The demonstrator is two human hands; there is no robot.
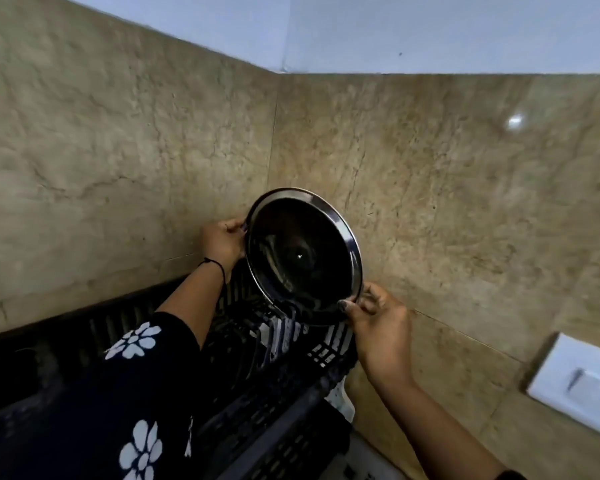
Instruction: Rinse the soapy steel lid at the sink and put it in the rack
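A round steel lid (302,258) stands almost upright in the wall corner, its dark shiny underside facing me. My left hand (222,242) grips its upper left rim. My right hand (378,320) pinches its lower right rim with the fingertips. The lid's lower edge sits at the slots of a black plastic rack (257,358), which runs along the wall below it. I cannot tell whether the lid rests in a slot or hangs just above. The sink is out of view.
Beige marble tiles (447,202) cover both walls of the corner close behind the lid. A white switch plate (582,382) is fixed to the right wall. My left sleeve (136,393), dark with white flowers, hides much of the rack.
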